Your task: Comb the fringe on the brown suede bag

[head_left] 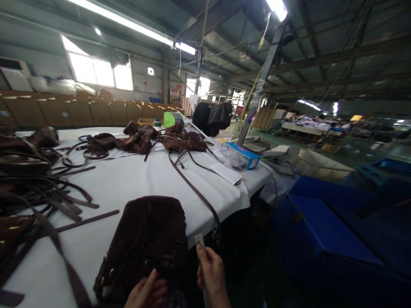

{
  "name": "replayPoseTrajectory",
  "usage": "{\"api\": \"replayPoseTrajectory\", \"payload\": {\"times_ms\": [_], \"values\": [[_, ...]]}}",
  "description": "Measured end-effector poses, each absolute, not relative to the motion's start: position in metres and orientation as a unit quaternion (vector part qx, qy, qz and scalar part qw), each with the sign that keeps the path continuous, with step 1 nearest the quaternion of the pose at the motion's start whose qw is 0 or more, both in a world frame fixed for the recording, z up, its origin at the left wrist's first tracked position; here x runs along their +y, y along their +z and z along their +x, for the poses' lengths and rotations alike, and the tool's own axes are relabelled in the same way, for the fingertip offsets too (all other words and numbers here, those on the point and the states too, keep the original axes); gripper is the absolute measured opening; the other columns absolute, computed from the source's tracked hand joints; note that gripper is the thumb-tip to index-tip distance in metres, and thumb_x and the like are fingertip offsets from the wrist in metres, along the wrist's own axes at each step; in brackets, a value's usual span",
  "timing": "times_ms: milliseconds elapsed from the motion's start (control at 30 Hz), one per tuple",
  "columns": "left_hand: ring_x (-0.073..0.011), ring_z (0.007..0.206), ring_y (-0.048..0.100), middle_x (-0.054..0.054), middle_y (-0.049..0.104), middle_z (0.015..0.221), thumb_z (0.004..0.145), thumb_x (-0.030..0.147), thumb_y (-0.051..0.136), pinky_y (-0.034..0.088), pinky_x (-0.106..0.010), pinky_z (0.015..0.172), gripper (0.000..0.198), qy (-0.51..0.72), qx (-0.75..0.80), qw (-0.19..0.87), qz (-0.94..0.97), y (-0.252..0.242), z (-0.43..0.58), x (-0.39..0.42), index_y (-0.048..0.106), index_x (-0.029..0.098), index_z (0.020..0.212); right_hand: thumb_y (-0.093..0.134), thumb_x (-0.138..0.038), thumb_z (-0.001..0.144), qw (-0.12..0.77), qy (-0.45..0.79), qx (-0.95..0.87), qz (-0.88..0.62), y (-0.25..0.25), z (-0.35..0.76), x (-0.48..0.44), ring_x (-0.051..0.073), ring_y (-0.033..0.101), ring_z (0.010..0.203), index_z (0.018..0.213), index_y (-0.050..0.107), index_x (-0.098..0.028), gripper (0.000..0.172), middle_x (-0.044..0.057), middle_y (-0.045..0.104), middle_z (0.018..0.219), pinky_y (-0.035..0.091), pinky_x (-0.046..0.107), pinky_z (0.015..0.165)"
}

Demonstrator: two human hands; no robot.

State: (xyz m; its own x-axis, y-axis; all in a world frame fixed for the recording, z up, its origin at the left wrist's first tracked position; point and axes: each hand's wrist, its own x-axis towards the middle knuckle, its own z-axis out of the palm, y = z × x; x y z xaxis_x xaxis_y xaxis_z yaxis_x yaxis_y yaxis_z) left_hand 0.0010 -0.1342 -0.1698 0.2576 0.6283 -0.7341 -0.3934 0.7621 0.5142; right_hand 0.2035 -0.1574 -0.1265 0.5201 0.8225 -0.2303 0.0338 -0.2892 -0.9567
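Note:
A dark brown bag (150,226) with fringe and small metal rings lies on the near edge of the white-covered table (135,179). My left hand (147,291) is at the bag's near side, low in the view, fingers stretched out against the dark material. It appears to hold nothing. To the right of the bag, just past the table edge, my right hand (212,273) is closed around a pale narrow flat stick (199,240). The stick's top end rises above my thumb, and a pale length shows below the palm. Its exact kind is unclear.
Brown bags and straps (41,184) are heaped at the left; more bags (183,141) lie farther back. A strap (195,190) hangs over the table edge. A blue box (244,155) and white paper (226,172) sit at the far right corner. Blue bins (327,222) stand right.

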Motion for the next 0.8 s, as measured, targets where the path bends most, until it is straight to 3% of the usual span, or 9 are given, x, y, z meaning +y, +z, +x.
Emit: {"api": "replayPoseTrajectory", "payload": {"times_ms": [67,167,367,500,600,667,800], "values": [[-0.0247,0.088,0.071,-0.017,0.073,0.097,0.087,0.031,0.061,0.056,-0.03,0.074,0.042,0.332,0.491,0.804,0.049,-0.168,0.003,-0.124,0.051,0.011,0.123,0.048,-0.075,0.073,0.519,0.373,-0.315,-0.702,-0.131,0.202,-0.161,0.009,0.047,0.034,0.076,0.054,-0.019,0.056,-0.007,0.048,0.045,0.035,0.018,0.031],[-0.0266,0.089,0.071,-0.017,0.072,0.101,0.083,0.038,0.065,0.056,-0.032,0.075,0.046,0.311,0.442,0.842,-0.003,-0.156,0.008,-0.113,0.057,0.013,0.121,0.052,-0.075,0.07,0.542,0.388,-0.287,-0.688,-0.141,0.201,-0.171,0.013,0.056,0.046,0.099,0.055,-0.016,0.066,-0.004,0.056,0.056,0.045,0.022,0.041],[-0.0244,0.096,0.069,-0.017,0.074,0.097,0.085,0.019,0.061,0.056,-0.028,0.083,0.022,0.447,0.421,0.784,0.089,-0.125,0.019,-0.113,0.069,0.004,0.098,0.043,-0.082,0.069,0.534,0.406,-0.281,-0.687,-0.149,0.196,-0.19,0.02,0.06,0.046,0.137,0.032,-0.008,0.101,0.0,0.063,0.059,0.048,0.029,0.041],[-0.0193,0.101,0.067,-0.008,0.075,0.099,0.089,0.015,0.051,0.056,-0.029,0.086,0.023,0.525,0.309,0.79,0.067,-0.113,0.035,-0.112,0.072,0.013,0.097,0.034,-0.075,0.08,0.523,0.36,-0.318,-0.704,-0.146,0.181,-0.188,0.017,0.058,0.042,0.14,0.035,-0.01,0.089,0.0,0.062,0.06,0.046,0.026,0.038],[-0.0152,0.087,0.07,-0.003,0.075,0.096,0.084,0.008,0.059,0.058,-0.025,0.074,0.019,0.499,0.341,0.793,0.078,-0.116,0.054,-0.106,0.072,0.018,0.093,0.034,-0.064,0.087,0.52,0.337,-0.355,-0.7,-0.153,0.17,-0.182,0.015,0.059,0.044,0.134,0.046,-0.012,0.072,0.001,0.064,0.062,0.048,0.024,0.041],[-0.016,0.081,0.07,-0.005,0.076,0.093,0.08,0.012,0.066,0.058,-0.023,0.068,0.013,0.478,0.364,0.793,0.096,-0.119,0.064,-0.098,0.072,0.015,0.091,0.034,-0.06,0.089,0.535,0.31,-0.366,-0.695,-0.157,0.17,-0.179,0.015,0.06,0.046,0.13,0.051,-0.012,0.066,0.003,0.065,0.063,0.049,0.023,0.043],[-0.022,0.097,0.068,-0.009,0.074,0.101,0.079,0.025,0.07,0.055,-0.031,0.086,0.027,0.469,0.386,0.781,0.146,-0.115,0.071,-0.087,0.069,0.014,0.104,0.025,-0.059,0.092,0.555,0.253,-0.334,-0.718,-0.143,0.187,-0.18,0.016,0.06,0.042,0.136,0.041,-0.005,0.072,0.004,0.064,0.062,0.047,0.023,0.037]]}}
